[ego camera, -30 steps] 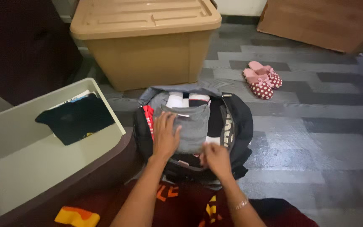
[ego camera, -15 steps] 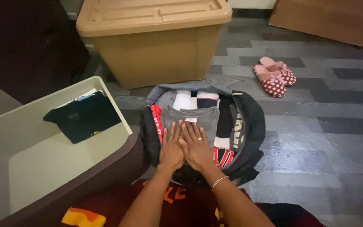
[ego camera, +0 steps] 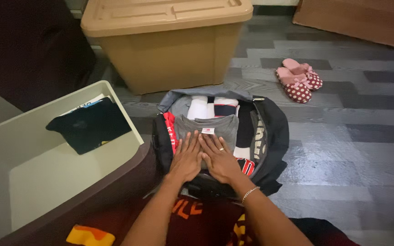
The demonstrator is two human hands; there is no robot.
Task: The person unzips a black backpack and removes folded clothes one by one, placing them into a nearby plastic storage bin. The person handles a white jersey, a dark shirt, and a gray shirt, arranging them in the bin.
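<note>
Both hands lie flat, fingers spread and gripping nothing, the left hand [ego camera: 185,159] and the right hand [ego camera: 220,159] side by side pressing on a folded grey shirt [ego camera: 208,130] atop the clothes in an open black bag [ego camera: 274,132] on the floor. The bag looks nearly full and is not closed. A dark folded garment [ego camera: 90,125] remains in the pale bin [ego camera: 33,182] beside it.

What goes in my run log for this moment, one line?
left hand: flat on grey shirt | right hand: same | open backpack
</note>
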